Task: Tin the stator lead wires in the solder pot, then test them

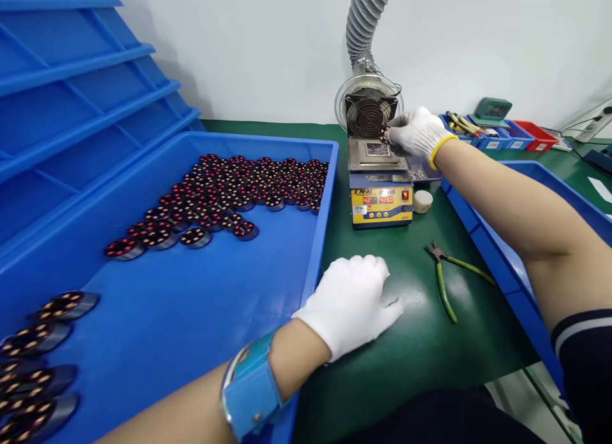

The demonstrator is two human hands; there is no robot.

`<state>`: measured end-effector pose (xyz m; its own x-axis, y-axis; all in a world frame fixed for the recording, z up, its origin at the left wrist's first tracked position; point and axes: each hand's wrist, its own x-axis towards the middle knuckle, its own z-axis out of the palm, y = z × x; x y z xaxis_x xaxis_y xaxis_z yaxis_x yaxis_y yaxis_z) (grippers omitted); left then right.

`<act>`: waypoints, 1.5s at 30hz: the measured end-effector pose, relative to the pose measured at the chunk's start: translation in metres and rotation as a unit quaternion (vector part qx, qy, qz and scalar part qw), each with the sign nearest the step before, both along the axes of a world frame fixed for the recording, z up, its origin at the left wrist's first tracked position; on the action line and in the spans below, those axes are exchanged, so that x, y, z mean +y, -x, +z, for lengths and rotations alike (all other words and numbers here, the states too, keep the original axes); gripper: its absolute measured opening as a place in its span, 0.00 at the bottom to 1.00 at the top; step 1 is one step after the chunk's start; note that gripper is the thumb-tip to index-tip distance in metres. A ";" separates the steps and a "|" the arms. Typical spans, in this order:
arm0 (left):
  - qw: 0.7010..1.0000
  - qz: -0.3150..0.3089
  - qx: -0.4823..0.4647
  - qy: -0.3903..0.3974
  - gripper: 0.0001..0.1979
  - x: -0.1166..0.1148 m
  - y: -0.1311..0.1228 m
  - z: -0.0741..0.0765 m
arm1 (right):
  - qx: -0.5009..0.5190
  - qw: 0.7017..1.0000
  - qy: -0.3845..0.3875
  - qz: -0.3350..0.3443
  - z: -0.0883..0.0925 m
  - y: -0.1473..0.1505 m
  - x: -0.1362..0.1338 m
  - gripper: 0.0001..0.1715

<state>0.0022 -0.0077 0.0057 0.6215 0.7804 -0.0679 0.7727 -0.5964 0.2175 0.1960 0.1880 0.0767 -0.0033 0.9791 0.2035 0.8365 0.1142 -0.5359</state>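
Note:
My right hand (415, 135), in a white glove with a yellow cuff, is closed on a small motor stator (384, 134). Its fingers hold the part just above the metal-rimmed bath of a solder pot (377, 150), whose front panel has a lit red display. My left hand (352, 304), also in a white glove, rests on the green table beside the wall of a blue bin. The left fingers are curled under and the thumb points out to the right; nothing shows in them. Inside the bin (229, 297), many similar stators (248, 183) lie packed together toward the back.
Green-handled cutters (447, 272) lie spread on the table. A round white container (422, 201) stands beside the pot. Behind it are a fan (367, 117) and grey duct (366, 23). Another blue bin (549, 183) sits right; stacked blue bins (71, 81) rise left.

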 end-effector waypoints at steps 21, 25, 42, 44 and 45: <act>0.980 -0.082 0.184 -0.004 0.14 -0.004 0.002 -0.010 | -0.203 0.976 -0.024 -0.071 -0.015 0.011 0.047 0.23; 0.987 -0.076 0.138 0.000 0.13 -0.006 0.004 -0.008 | -0.186 0.980 -0.035 -0.067 -0.006 0.008 0.050 0.21; 0.996 -0.027 -0.006 0.083 0.17 0.007 0.006 -0.012 | -0.015 0.999 -0.037 -0.030 0.017 -0.010 0.012 0.14; 0.978 0.020 -0.112 0.172 0.22 0.010 0.005 -0.006 | 0.069 0.998 0.004 0.003 0.025 -0.027 -0.024 0.14; 0.958 0.043 -0.167 0.230 0.25 0.011 0.005 -0.003 | 0.106 0.994 0.022 0.018 0.028 -0.037 -0.047 0.13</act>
<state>-0.0028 0.0032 0.0027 0.6039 0.7644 -0.2257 0.6559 -0.3158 0.6856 0.2329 0.1414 0.1046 -0.0003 0.9869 0.1610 0.6994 0.1153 -0.7053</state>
